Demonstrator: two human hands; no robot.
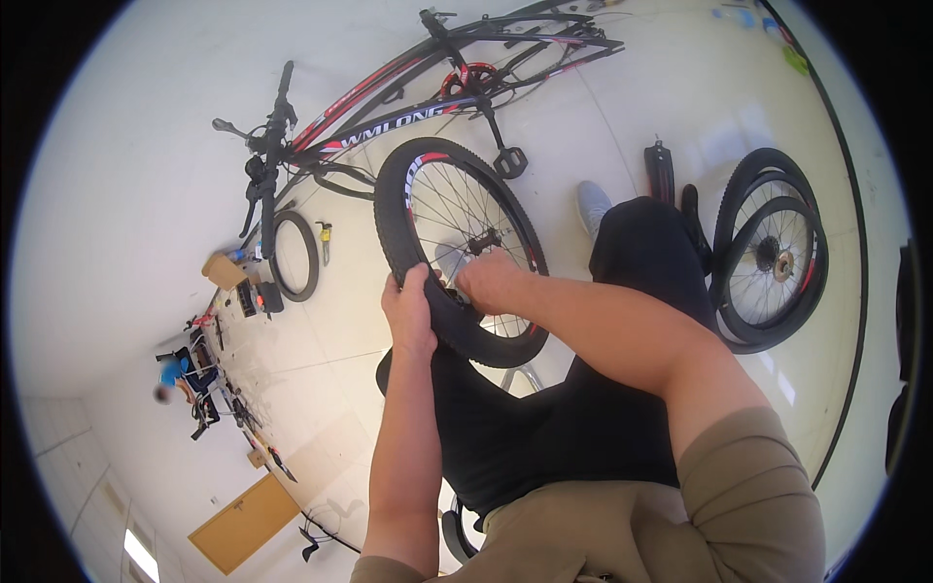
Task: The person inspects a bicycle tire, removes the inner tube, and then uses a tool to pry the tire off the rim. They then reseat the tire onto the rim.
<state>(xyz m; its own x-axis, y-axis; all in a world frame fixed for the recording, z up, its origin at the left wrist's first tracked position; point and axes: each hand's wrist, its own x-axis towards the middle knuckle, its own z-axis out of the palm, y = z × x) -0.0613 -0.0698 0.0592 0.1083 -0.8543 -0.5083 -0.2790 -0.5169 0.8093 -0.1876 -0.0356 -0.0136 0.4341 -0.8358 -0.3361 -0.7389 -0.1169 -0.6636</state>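
A bicycle wheel [392,209] with a black knobbly tyre, dark spokes and a rim with red and white markings stands tilted before me, close to my knees. My left hand [412,313] grips its tyre at the near left, thumb over the tread. Inside the rim is my right hand [489,282], by the spokes below the hub. Its fingers are curled closed near the rim's inner edge beside a small dark part; what they hold is hidden.
A black and red bicycle frame [398,119] with handlebars lies beyond the wheel. Another wheel with loose tyres [816,257] lies at right, near a saddle [693,209]. A loose tyre [295,255], a yellow-handled tool [325,233] and a cardboard box [224,271] sit at left. Another person [172,374] is far left.
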